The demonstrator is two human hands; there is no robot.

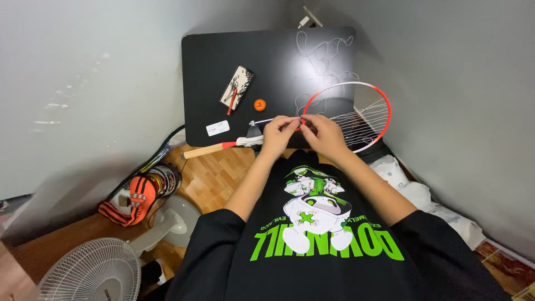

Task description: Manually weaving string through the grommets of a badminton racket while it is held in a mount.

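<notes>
A badminton racket with a red and white frame lies across the near edge of a black table, partly strung with white string. Both hands meet at the left side of the racket head. My left hand pinches the frame and string there. My right hand grips the frame just beside it, fingers curled over the rim. Loose white string trails in loops over the tabletop behind the racket. A second racket's wooden handle with red band sticks out left below my left hand.
On the table lie a flat patterned packet with a red tool, a small orange round object and a white label. Grey walls close in on both sides. On the floor at left are an orange striped bag and a white fan.
</notes>
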